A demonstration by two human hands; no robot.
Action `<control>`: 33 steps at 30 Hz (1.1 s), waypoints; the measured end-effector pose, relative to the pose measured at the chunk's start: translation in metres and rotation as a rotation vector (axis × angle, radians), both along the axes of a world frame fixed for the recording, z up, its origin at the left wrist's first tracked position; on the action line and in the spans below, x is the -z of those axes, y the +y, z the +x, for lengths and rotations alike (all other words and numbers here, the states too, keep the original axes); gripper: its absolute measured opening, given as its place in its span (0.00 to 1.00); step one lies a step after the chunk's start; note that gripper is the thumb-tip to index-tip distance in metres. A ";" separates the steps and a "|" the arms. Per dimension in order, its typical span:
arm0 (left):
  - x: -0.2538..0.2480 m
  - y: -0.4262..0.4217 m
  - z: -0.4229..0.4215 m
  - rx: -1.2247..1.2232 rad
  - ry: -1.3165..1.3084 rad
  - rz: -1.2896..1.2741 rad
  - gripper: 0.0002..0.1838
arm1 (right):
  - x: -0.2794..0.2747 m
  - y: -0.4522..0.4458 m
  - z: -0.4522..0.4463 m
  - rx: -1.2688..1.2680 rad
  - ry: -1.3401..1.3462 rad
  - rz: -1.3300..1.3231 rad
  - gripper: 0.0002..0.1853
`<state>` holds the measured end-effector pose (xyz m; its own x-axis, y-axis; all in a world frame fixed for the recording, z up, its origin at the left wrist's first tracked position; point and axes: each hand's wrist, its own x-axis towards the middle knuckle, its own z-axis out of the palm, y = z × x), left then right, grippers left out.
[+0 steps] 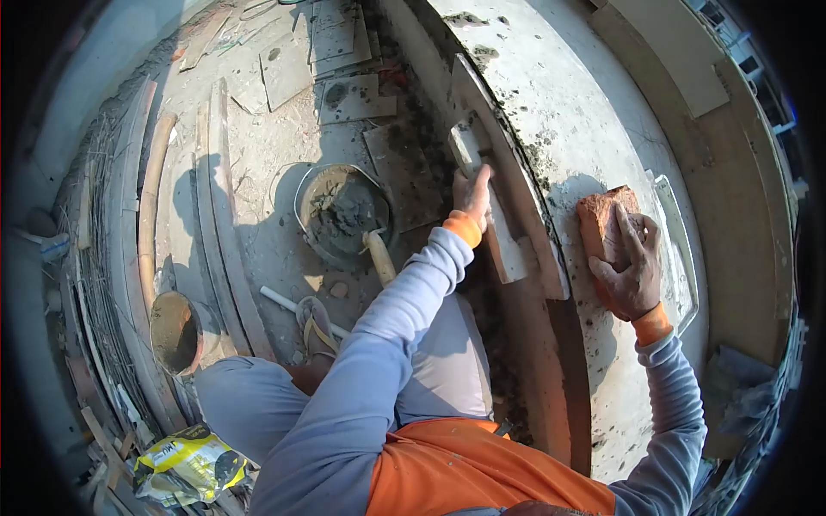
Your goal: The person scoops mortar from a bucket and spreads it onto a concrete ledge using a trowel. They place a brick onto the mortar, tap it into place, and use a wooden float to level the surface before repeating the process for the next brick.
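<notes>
My left hand (473,199) is closed on a long, pale wooden float (506,251) that lies along the side face of the low wall. Its fingers wrap the middle, so the grip itself is partly hidden. My right hand (635,262) is closed over a red-orange brick (594,225) on the flat top of the wall (551,95). The thumb is on the near side of the brick and the fingers lie over its upper face. A board strip (538,219) runs along the wall's edge between my hands.
A pan of wet mortar (340,211) stands on the floor to the left, a tool handle (379,258) leaning at its rim. Further left are a bucket (175,335), long planks (219,189) and a yellow-black bag (189,464). A metal frame (680,249) lies right of the brick.
</notes>
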<state>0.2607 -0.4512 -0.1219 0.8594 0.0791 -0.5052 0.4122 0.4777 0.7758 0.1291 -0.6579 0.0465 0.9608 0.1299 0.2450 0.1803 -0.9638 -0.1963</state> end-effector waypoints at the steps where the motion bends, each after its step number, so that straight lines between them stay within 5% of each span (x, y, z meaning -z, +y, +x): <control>1: -0.006 0.002 0.023 -0.054 -0.186 -0.097 0.20 | 0.000 -0.001 0.001 -0.020 -0.011 -0.008 0.41; 6: -0.139 0.022 0.021 -0.036 -0.474 -0.145 0.23 | 0.016 -0.013 -0.001 -0.024 -0.076 -0.024 0.41; 10: -0.228 0.089 0.006 -0.210 -0.685 -0.093 0.15 | 0.031 -0.034 0.000 -0.137 -0.105 -0.207 0.40; 14: -0.270 0.199 -0.052 -0.160 -0.662 0.076 0.20 | 0.011 -0.005 -0.010 -0.004 -0.064 -0.080 0.41; 16: -0.258 0.244 -0.071 -0.236 -0.706 0.229 0.29 | 0.010 -0.002 -0.011 0.019 -0.049 -0.063 0.41; 24: -0.167 0.392 -0.089 -0.578 -0.726 0.746 0.40 | 0.013 -0.006 -0.009 -0.015 -0.031 -0.102 0.41; 27: -0.135 0.444 -0.084 -0.802 -0.567 1.443 0.39 | 0.016 -0.007 -0.008 -0.015 -0.027 -0.095 0.42; 33: -0.125 0.476 -0.105 -0.642 -0.312 1.681 0.36 | 0.015 -0.009 -0.008 0.005 -0.011 -0.099 0.43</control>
<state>0.1558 0.0247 0.0033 0.5312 0.5935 0.6047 0.2628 -0.7939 0.5484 0.1206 -0.6664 0.0313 0.9588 0.1488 0.2421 0.1767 -0.9794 -0.0978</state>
